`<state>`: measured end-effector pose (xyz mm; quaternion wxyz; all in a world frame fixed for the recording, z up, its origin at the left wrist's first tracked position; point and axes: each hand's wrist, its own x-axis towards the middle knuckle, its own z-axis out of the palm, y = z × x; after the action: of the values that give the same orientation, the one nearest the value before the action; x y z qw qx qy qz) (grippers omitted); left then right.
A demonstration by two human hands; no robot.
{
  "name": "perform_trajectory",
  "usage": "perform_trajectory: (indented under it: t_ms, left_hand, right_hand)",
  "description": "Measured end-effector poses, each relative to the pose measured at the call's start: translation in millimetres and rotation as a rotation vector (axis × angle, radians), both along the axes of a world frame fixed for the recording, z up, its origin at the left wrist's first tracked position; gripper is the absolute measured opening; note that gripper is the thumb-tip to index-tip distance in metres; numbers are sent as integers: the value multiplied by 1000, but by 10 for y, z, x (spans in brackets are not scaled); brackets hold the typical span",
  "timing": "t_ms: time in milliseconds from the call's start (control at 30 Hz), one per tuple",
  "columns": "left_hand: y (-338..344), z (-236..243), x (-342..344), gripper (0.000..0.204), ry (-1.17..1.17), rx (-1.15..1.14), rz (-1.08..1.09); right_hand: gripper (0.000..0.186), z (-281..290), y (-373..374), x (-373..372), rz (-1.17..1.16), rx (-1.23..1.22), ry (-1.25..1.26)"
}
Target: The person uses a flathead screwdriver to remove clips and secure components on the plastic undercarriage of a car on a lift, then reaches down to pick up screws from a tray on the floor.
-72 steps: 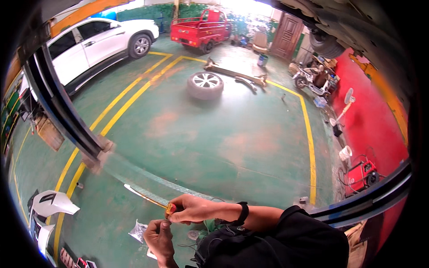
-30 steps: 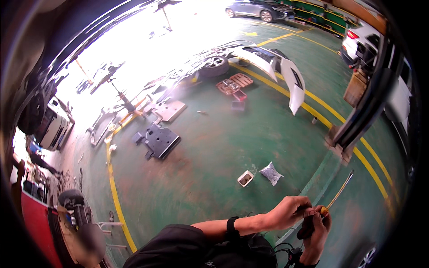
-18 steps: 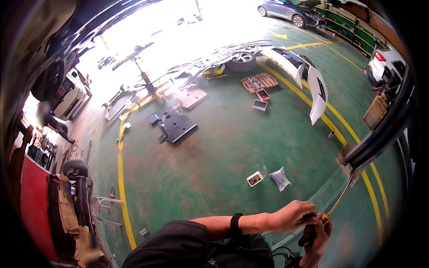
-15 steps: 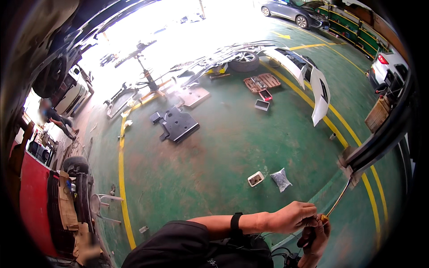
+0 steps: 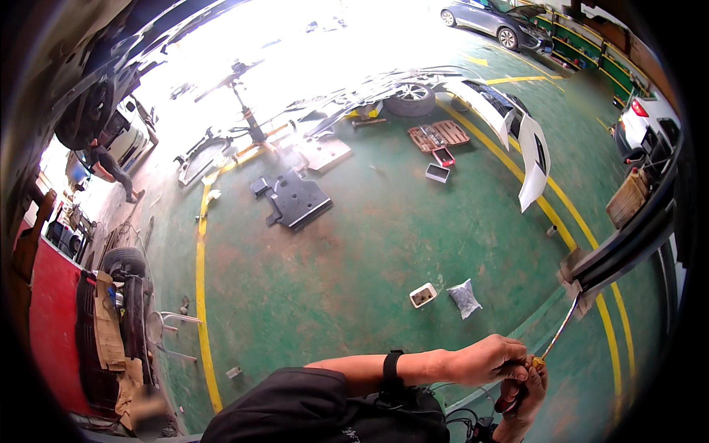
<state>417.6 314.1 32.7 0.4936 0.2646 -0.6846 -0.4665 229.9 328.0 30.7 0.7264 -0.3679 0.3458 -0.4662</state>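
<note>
In front of me at the lower right, my hands meet at the yellow end of a thin, straight, shiny rod (image 5: 561,330). The rod slants up and right toward the foot of a dark post; its exact kind is unclear. My left hand (image 5: 487,359), below a black wristband, is closed, its fingertips pinched at the yellow end. Just beneath it, my right hand (image 5: 526,395) is closed with thumb and fingers at the same end. A dark reddish patch shows in the right palm, too small to name.
A dark post (image 5: 620,255) stands at right. On the green floor are a small white tray (image 5: 422,295), a silvery bag (image 5: 464,298), an open tool case (image 5: 439,136), a black plastic panel (image 5: 294,201) and a white bumper (image 5: 533,162). A person (image 5: 111,170) is far left.
My hands stay together at the yellow end with little movement. The view has shifted slightly. The person at far left has changed posture and stepped.
</note>
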Motion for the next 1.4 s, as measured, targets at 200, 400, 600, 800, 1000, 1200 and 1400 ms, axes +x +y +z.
perform_trajectory:
  t_ms: [200, 400, 600, 800, 1000, 1200, 1400]
  left_hand:
    - [13, 67, 19, 19, 58, -36, -65]
    - [-72, 92, 195, 23, -184, -241, 64]
    - [-204, 278, 104, 19, -278, -311, 112]
    - [-113, 255, 36, 16, -41, -42, -123]
    - [-22, 325, -45, 18, 169, 276, -315]
    - [27, 304, -122, 20, 142, 346, -255]
    - [-11, 368, -205, 21, 22, 223, -243]
  right_hand:
    - [19, 49, 106, 40, 41, -42, -73]
    - [19, 336, 48, 204, -23, 108, 207]
    - [19, 413, -147, 87, 122, 73, -79]
    - [20, 359, 33, -20, 113, 203, -365]
    - [18, 349, 137, -56, 37, 145, -374]
    - [18, 396, 233, -124, -51, 1, -247]
    - [16, 492, 310, -181, -134, -113, -145]
